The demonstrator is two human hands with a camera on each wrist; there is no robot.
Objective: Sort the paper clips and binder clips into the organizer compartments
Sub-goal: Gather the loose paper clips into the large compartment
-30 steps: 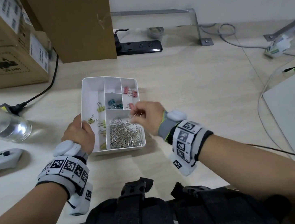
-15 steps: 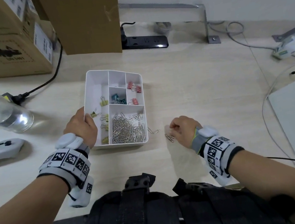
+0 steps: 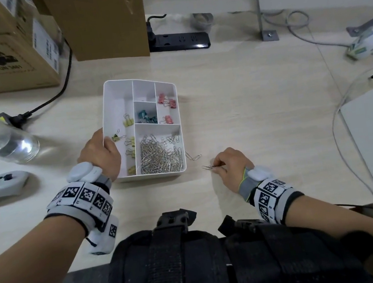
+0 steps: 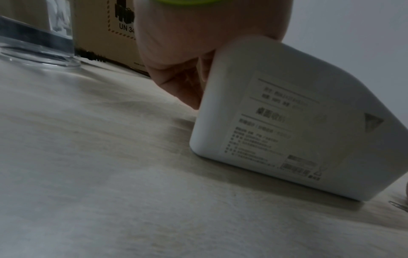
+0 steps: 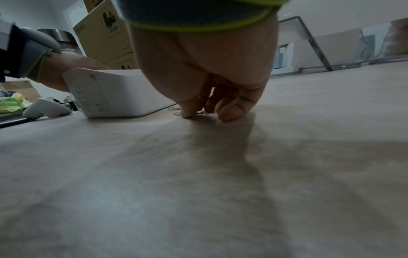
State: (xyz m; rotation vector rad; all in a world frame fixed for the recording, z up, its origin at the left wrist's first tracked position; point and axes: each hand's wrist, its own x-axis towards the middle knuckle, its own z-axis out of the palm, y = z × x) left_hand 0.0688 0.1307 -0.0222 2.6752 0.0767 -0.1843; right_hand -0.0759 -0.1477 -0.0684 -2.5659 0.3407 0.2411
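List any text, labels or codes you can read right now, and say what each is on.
"UN 34", cut off by the left hand: on the cardboard box, under a black pictogram.
"Made in C", cut off: low on the same box.
Printed label on the organizer underside: text lines and barcode too blurred to read.
White shipping labels on the boxes: too small.
Square black-and-white marker codes on both wristbands: patterns, no words.

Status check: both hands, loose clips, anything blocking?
Left hand grips organizer left wall. Right hand pinching a paper clip on the table. One more loose clip beside organizer. Nothing in the way.
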